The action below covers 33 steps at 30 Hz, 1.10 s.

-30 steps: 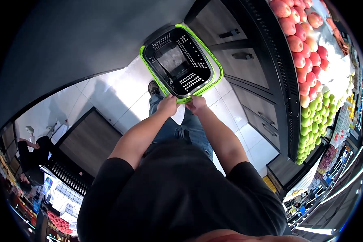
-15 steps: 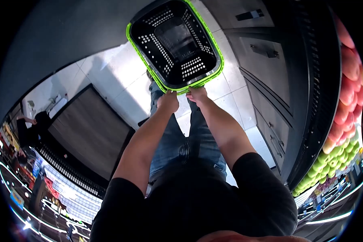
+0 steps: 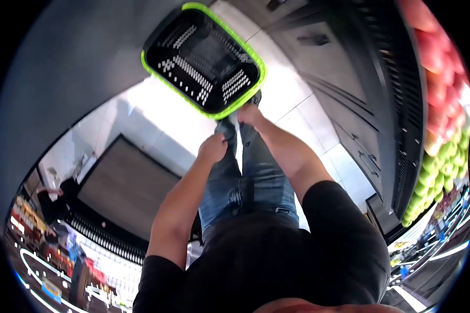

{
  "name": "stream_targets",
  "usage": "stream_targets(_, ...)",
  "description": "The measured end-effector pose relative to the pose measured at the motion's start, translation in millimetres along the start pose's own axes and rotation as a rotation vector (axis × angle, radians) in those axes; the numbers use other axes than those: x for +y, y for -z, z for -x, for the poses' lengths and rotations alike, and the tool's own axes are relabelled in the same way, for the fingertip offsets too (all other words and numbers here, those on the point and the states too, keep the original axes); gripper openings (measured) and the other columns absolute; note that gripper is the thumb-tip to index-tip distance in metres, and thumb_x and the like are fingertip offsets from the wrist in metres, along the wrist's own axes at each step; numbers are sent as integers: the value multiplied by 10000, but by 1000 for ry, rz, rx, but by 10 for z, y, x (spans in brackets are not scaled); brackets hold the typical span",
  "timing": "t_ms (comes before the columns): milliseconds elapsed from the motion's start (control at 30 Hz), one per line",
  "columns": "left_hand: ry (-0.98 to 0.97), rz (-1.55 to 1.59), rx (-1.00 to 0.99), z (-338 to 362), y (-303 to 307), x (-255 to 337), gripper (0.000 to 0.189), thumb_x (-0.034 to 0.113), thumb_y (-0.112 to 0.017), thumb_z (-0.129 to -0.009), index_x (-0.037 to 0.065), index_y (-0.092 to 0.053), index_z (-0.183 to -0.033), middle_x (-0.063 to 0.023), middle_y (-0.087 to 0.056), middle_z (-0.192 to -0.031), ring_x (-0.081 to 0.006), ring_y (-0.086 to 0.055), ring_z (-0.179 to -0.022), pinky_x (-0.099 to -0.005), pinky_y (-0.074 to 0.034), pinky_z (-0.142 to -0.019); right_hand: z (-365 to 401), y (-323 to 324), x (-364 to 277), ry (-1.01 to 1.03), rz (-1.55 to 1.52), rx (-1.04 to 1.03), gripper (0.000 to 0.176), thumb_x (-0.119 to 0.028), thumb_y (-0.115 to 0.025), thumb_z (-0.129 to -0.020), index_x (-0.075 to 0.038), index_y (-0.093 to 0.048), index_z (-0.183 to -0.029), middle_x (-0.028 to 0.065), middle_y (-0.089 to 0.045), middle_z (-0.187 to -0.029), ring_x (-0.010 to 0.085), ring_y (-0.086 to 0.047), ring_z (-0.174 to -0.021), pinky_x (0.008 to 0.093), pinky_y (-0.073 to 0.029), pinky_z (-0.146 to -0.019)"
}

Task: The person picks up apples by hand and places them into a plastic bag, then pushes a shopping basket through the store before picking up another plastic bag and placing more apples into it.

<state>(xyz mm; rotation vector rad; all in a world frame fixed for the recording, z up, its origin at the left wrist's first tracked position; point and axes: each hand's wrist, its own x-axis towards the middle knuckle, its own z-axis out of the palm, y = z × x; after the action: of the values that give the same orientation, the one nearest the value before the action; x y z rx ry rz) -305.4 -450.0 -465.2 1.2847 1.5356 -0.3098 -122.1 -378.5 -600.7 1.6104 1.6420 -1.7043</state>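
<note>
A black perforated shopping basket (image 3: 209, 58) with a lime-green rim tilts toward me above the floor, and nothing shows inside it. At its near right corner my right hand (image 3: 249, 114) is closed on the rim; some fingers are hidden. My left hand (image 3: 212, 149) is off the basket, a short way below the rim and over my jeans. Its fingers are curled in, and I see nothing in them.
On the right runs a dark display stand with drawer fronts (image 3: 324, 57), bearing red apples (image 3: 438, 78) and green apples (image 3: 433, 182). A dark brown panel (image 3: 133, 182) stands at left. Beyond it is another person (image 3: 57, 201). White tiles (image 3: 287, 112) cover the floor.
My left hand has come away from the rim and drawn back toward me. In view, the basket has shifted left and tilted, while my right hand stays at its rim.
</note>
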Motion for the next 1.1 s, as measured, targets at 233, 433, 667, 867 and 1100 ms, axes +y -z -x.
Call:
stream_targets(233,-110,177,86,196,480,76,254,234,-637,-862,31,-642,-1015,-169,-691,-999,-308,-659,-978,-385,-510,-871,1805,839,141,-244,-224,315,333,-297,-546,-826,-3,-690,-888,232,-694,-935,370,-662,-951,427,-526,-833)
stream_targets(433,-258,188,12,115,870,390,223,178,-608,-911,-8,-626,-1032,-106,-679,-897,-184,-662,-775,-315,-533,-725,2891,1111,267,-196,-518,557,269,-249,-613,-814,-1,-674,-899,107,-693,-712,192,-677,-664,327,-539,-650)
stream_targets(667,-201,495,48,558,1080,2058,199,127,-578,-932,5,-611,-1087,-100,-679,-981,-172,-667,-831,-289,-526,-748,2949,1675,-33,225,-843,446,179,-149,-588,-902,21,-617,-951,88,-676,-847,166,-672,-749,299,-547,-693)
stream_targets(867,-309,735,-103,503,662,3562,185,70,-455,-956,36,-597,-1070,-55,-634,-953,-139,-621,-838,-272,-511,-732,3655,2740,-212,536,-485,462,122,-121,-631,-878,-13,-595,-922,69,-658,-839,131,-608,-766,283,-506,-708)
stream_targets(1100,-369,819,-173,921,836,4615,205,175,-481,-1013,39,-553,-1149,-79,-645,-1080,-183,-655,-986,-319,-522,-894,4409,3641,4,749,-700,442,129,-99,-643,-899,-20,-565,-965,11,-598,-825,71,-556,-764,235,-472,-674)
